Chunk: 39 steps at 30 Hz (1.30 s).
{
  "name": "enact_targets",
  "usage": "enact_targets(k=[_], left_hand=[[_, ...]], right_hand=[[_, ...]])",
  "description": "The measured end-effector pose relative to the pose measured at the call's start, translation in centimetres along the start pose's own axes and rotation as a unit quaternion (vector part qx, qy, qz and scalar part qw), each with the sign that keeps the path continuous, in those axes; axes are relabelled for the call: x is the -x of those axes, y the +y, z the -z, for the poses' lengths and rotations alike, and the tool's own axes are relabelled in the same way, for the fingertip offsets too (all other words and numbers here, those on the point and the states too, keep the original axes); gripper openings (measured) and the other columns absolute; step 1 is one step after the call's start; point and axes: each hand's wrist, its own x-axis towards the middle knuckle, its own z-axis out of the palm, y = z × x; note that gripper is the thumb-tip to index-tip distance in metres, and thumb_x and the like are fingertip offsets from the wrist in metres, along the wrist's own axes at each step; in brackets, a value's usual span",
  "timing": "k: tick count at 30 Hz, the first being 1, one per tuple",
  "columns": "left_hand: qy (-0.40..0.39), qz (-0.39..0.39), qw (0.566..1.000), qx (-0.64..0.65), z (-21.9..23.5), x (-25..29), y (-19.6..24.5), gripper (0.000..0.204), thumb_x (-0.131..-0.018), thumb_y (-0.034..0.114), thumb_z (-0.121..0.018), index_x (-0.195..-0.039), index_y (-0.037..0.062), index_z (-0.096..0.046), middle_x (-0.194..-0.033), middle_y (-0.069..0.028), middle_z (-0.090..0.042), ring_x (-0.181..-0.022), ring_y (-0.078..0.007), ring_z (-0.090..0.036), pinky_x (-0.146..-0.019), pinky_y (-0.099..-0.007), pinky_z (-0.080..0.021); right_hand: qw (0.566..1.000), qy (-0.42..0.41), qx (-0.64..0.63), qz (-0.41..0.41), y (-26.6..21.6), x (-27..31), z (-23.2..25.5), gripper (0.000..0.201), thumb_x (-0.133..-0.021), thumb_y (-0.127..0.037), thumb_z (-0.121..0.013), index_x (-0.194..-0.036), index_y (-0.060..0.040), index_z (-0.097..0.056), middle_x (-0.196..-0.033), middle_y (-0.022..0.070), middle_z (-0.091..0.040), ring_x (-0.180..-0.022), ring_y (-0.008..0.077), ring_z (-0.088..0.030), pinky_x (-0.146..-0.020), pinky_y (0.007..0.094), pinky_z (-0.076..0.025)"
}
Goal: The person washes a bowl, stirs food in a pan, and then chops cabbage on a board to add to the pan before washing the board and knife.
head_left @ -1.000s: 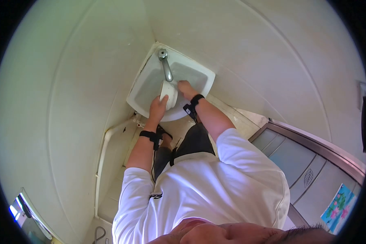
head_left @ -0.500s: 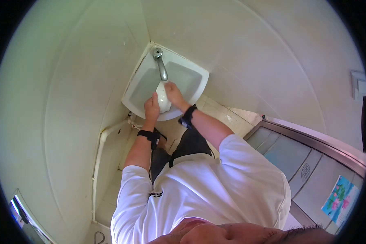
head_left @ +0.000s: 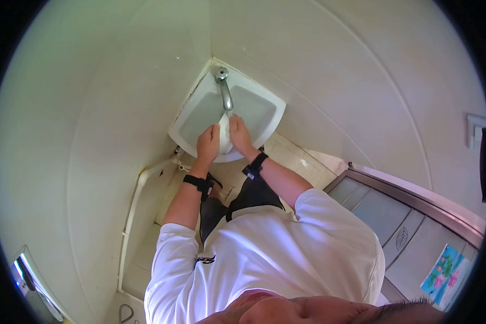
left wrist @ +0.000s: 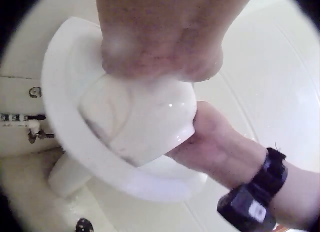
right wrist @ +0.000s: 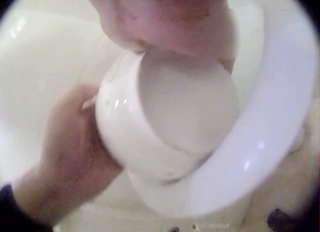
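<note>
In the head view a white bowl (head_left: 225,135) is tilted on its side over the washbasin (head_left: 184,127), just below the spout of the chrome tap (head_left: 225,93). My left hand (head_left: 209,143) grips its left side. On the opposite side my right hand (head_left: 240,135) holds the bowl with curled fingers. The left wrist view has the glossy bowl (left wrist: 145,117) between both hands, close over the basin's front rim. Wet skin shows on the left hand (left wrist: 160,47). In the right wrist view the right hand (right wrist: 170,22) covers the upper edge of the bowl (right wrist: 117,119).
The basin sits in a corner between pale wall panels. White pipes (head_left: 139,186) run low along the left wall. A sliding door (head_left: 399,216) with a flower picture (head_left: 444,274) stands to the right. Each wrist wears a black camera strap (head_left: 198,184).
One second ago my right hand was apart from the bowl; it has come onto the bowl's right side. The bowl has turned in my left hand. The head view has shifted slightly.
</note>
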Motion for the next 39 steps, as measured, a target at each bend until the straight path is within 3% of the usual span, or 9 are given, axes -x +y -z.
enact_targets(k=[5,8,10,11,19,28,29,34,39], left_hand=[[-0.046,0.031,0.998,-0.01,-0.7,-0.5,-0.1,0.048,-0.101,0.033,-0.044,-0.082,-0.0066,-0.064,-0.074,-0.0265,-0.062,-0.071,-0.038,-0.063,-0.069,-0.0415,-0.049],[-0.023,0.05,0.998,0.025,-1.3,-0.1,-1.9,0.05,-0.101,0.032,-0.044,-0.078,-0.0073,-0.064,-0.07,-0.0252,-0.061,-0.065,-0.0338,-0.063,-0.067,-0.0384,-0.048],[-0.023,0.055,0.996,0.063,-1.5,0.6,-2.1,0.049,-0.102,0.032,-0.044,-0.079,-0.0075,-0.063,-0.07,-0.025,-0.061,-0.066,-0.0324,-0.062,-0.068,-0.0385,-0.048],[-0.018,0.056,0.993,0.106,-1.6,0.7,-2.0,0.049,-0.102,0.032,-0.043,-0.081,-0.0077,-0.063,-0.07,-0.0247,-0.06,-0.067,-0.031,-0.062,-0.069,-0.0386,-0.048],[-0.041,0.011,0.999,0.013,-0.4,-0.2,-0.4,0.047,-0.102,0.035,-0.041,-0.095,-0.0043,-0.066,-0.083,-0.0249,-0.065,-0.077,-0.0344,-0.063,-0.075,-0.0402,-0.048],[-0.021,0.044,0.998,0.035,-1.5,0.2,-1.1,0.045,-0.102,0.03,-0.042,-0.092,-0.0071,-0.065,-0.081,-0.0237,-0.066,-0.074,-0.0327,-0.064,-0.072,-0.0399,-0.048],[0.01,0.013,1.0,0.019,-1.8,0.2,-1.5,0.045,-0.102,0.029,-0.042,-0.09,-0.0076,-0.065,-0.079,-0.0229,-0.066,-0.072,-0.031,-0.064,-0.071,-0.0397,-0.048],[-0.029,0.07,0.996,0.052,-1.8,0.2,-2.3,0.044,-0.1,0.027,-0.043,-0.084,-0.0077,-0.064,-0.072,-0.0223,-0.064,-0.065,-0.0301,-0.062,-0.066,-0.0404,-0.048],[-0.033,0.03,0.998,0.041,-1.7,1.0,-2.6,0.043,-0.1,0.027,-0.044,-0.083,-0.0077,-0.062,-0.067,-0.0226,-0.061,-0.06,-0.0309,-0.059,-0.063,-0.0419,-0.047]], right_hand=[[0.943,0.086,0.184,0.262,-0.8,2.8,-1.4,0.033,-0.1,-0.017,-0.042,-0.123,0.0047,-0.051,-0.12,0.0253,-0.054,-0.112,0.0394,-0.054,-0.097,0.039,-0.043],[0.985,0.033,0.113,0.128,0.7,-2.1,0.3,0.033,-0.099,-0.017,-0.042,-0.122,0.0043,-0.053,-0.118,0.0247,-0.055,-0.113,0.0378,-0.054,-0.097,0.0387,-0.043],[0.879,-0.167,-0.221,-0.388,1.4,-6.1,1.8,0.033,-0.099,-0.017,-0.042,-0.121,0.0043,-0.054,-0.119,0.0244,-0.056,-0.115,0.0376,-0.053,-0.099,0.0387,-0.041],[0.878,-0.166,-0.224,-0.388,1.7,-5.9,1.8,0.033,-0.099,-0.017,-0.042,-0.121,0.0043,-0.054,-0.119,0.0244,-0.056,-0.115,0.0376,-0.053,-0.099,0.0387,-0.041],[0.944,0.061,0.191,0.261,-1.6,3.4,-0.7,0.035,-0.096,-0.015,-0.046,-0.123,0.0047,-0.054,-0.121,0.0269,-0.053,-0.112,0.0386,-0.052,-0.099,0.0428,-0.041],[0.958,-0.196,0.207,0.019,16.6,-9.2,-0.5,0.033,-0.097,-0.023,-0.045,-0.108,0.0046,-0.06,-0.091,0.0248,-0.063,-0.092,0.0408,-0.061,-0.089,0.0423,-0.047],[0.988,-0.079,-0.02,-0.132,3.2,-4.5,0.5,0.036,-0.099,-0.024,-0.042,-0.111,0.0047,-0.059,-0.099,0.0271,-0.063,-0.099,0.0421,-0.06,-0.092,0.0411,-0.046],[0.959,0.085,0.186,0.196,0.8,0.7,-0.2,0.043,-0.099,-0.031,-0.043,-0.124,0.002,-0.054,-0.113,0.0286,-0.06,-0.107,0.0431,-0.058,-0.094,0.0469,-0.044],[0.915,-0.269,-0.048,-0.297,3.0,-7.2,2.2,0.04,-0.1,-0.031,-0.04,-0.113,0.004,-0.057,-0.104,0.0247,-0.064,-0.099,0.0437,-0.06,-0.09,0.0458,-0.047]])
